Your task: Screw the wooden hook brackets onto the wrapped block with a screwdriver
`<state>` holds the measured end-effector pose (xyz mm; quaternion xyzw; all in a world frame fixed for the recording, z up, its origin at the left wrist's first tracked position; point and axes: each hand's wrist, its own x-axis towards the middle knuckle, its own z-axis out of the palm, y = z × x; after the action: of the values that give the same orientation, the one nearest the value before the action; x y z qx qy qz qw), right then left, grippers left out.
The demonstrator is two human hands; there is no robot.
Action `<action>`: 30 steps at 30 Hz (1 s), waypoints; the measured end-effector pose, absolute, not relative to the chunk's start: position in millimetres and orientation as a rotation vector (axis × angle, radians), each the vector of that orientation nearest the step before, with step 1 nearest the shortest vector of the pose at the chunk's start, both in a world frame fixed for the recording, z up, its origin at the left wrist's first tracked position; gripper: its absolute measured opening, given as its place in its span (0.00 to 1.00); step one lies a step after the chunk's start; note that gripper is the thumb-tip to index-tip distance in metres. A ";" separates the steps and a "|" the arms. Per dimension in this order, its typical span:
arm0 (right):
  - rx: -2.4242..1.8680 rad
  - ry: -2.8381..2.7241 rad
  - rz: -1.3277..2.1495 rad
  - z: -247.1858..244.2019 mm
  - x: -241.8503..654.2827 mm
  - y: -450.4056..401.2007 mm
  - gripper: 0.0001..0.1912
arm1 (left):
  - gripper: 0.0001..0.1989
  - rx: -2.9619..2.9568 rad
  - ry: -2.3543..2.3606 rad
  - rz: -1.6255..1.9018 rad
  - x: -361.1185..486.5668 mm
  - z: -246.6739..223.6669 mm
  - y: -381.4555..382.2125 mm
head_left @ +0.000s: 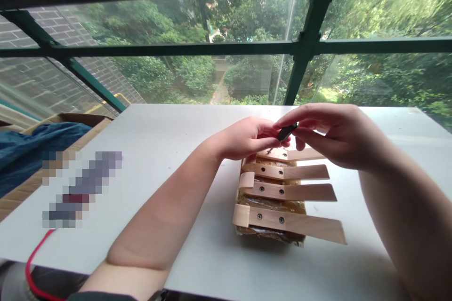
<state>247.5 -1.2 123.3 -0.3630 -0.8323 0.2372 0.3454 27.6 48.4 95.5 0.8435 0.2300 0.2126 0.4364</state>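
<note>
A block wrapped in brown, shiny film (270, 203) lies on the white table (197, 263). Several pale wooden strips (307, 192) cross it, each fixed with dark screws, their flat ends sticking out to the right. Over the far end of the block, my left hand (249, 138) and my right hand (326, 134) meet around a small dark object (287, 132). The fingers of both hands pinch it; what exactly it is cannot be made out. The farthest strip is partly hidden beneath my hands.
On the left of the table lies a pixelated item (84, 183) with a red cord (31, 258) near its lower end. A cardboard box (102, 127) with blue cloth (35, 150) stands beyond the left edge. Green-framed windows (183, 50) rise behind the table.
</note>
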 end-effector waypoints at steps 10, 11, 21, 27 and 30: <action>-0.934 -2.098 0.618 120.1 248.4 2.0 0.11 | 0.15 2.148 0.638 0.529 25.4 96.0 48.2; -0.937 -2.099 0.597 119.8 248.0 1.9 0.11 | 0.15 2.149 0.640 0.524 25.0 96.2 48.5; -1.127 -2.011 0.480 119.8 240.0 -1.0 0.09 | 0.14 2.078 0.597 0.521 23.0 95.7 50.6; -1.174 -1.956 0.528 116.6 236.4 -2.0 0.06 | 0.10 2.028 0.584 0.579 25.3 96.4 48.7; -1.194 -1.946 0.502 117.3 235.4 -2.5 0.07 | 0.09 2.005 0.579 0.616 27.9 95.5 47.4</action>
<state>235.4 -2.5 117.3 -0.4701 -0.7661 0.1978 0.3912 27.9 47.4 95.5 0.8161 0.2356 0.2508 0.4643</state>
